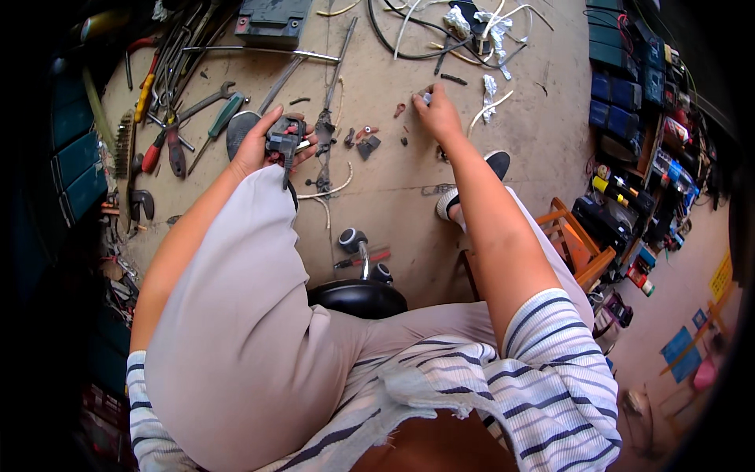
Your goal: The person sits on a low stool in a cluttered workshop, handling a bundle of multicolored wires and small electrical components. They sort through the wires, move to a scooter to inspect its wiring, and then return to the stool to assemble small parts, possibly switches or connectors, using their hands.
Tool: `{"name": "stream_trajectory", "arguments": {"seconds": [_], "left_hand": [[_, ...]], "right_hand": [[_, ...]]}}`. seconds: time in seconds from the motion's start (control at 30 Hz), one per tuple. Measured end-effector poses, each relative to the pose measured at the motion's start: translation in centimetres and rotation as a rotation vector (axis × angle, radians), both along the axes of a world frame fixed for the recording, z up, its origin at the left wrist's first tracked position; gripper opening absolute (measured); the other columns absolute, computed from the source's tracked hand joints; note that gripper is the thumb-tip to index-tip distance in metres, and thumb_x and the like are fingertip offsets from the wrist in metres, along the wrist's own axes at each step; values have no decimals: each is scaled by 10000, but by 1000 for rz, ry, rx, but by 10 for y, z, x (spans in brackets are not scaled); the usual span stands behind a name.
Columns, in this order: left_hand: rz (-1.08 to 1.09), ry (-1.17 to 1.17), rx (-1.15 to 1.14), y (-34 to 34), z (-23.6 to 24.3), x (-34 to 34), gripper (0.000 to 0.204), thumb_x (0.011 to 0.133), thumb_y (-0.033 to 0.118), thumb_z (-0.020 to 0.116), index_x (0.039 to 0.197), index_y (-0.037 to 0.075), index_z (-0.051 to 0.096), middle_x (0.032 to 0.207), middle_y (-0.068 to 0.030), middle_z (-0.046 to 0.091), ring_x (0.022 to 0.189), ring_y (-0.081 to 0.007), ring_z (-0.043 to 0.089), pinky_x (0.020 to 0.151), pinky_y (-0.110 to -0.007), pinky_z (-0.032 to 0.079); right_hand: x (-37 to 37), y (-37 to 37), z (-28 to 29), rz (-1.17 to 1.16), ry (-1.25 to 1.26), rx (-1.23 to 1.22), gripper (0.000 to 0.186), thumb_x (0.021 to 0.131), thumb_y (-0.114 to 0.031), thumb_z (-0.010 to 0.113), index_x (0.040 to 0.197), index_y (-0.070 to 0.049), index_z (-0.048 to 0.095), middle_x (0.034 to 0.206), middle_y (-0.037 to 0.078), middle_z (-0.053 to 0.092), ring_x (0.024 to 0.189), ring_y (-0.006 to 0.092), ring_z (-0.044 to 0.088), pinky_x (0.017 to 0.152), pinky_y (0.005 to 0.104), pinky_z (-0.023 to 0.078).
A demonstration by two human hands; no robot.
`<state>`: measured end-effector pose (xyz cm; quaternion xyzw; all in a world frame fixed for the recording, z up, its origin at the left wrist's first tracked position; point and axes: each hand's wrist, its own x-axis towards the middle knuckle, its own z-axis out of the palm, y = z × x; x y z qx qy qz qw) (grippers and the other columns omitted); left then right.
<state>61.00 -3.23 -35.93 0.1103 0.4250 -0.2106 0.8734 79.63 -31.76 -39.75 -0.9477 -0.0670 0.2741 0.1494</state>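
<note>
In my left hand [259, 140], near my left knee, lies a cluster of small black parts [285, 140] with red bits; the fingers curl around it. My right hand [437, 114] reaches down to the floor, its thumb and fingers pinched on a small pale piece [427, 98] that they partly cover. Between the hands, a red terminal-like piece [399, 110], a black square chip of plastic [368, 147] and several other tiny fragments are scattered on the floor. A bent pale strip of wire [336, 189] lies close to my left knee.
Wrenches, pliers and a teal-handled screwdriver [228, 114] lie at the left, with a wire brush [124, 145]. A dark battery [271, 20] stands at the top; tangled cables [409, 47] lie further right. Shelved batteries [617, 90] and an orange wooden stool [578, 240] are at the right.
</note>
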Motion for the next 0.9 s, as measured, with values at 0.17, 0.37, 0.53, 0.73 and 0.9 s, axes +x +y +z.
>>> {"name": "stream_trajectory", "arguments": {"seconds": [0.17, 0.37, 0.53, 0.73, 0.9], "left_hand": [[-11, -7, 2, 1, -2, -2, 364, 869, 433, 537, 1036, 109, 538, 1001, -116, 617, 885, -280, 636, 737, -362, 561], [23, -18, -25, 1, -6, -2, 393, 873, 405, 549, 1053, 56, 528, 984, -151, 602, 901, -295, 626, 788, -403, 554], [32, -21, -28, 1, -6, -2, 425, 870, 394, 555, 1106, 42, 517, 1010, -160, 599, 902, -299, 627, 792, -424, 555], [18, -24, -20, 1, -4, -1, 386, 869, 411, 556, 1037, 64, 535, 978, -145, 604, 899, -287, 627, 813, -390, 545], [11, -59, -7, 1, -3, -1, 387, 868, 413, 555, 1038, 65, 533, 961, -137, 619, 874, -274, 639, 780, -384, 559]], "right_hand": [[-4, -16, 4, -497, 383, 433, 291, 813, -317, 555, 900, -40, 558, 851, 143, 631, 658, 209, 562, 575, 319, 461], [-24, -11, 13, -608, 518, 612, 252, 795, -265, 576, 892, -33, 574, 758, 68, 609, 557, 107, 512, 476, 239, 421], [-32, 9, -2, -329, 181, 356, 336, 778, -276, 648, 953, -6, 550, 773, 109, 635, 696, 195, 604, 594, 313, 473], [-39, 19, -10, 21, -24, 138, 344, 751, -271, 670, 942, -18, 536, 763, 164, 626, 773, 281, 627, 699, 363, 479], [-44, 0, 1, -192, 111, 252, 278, 722, -219, 630, 883, -5, 554, 757, 163, 626, 689, 267, 621, 644, 364, 487]]}}
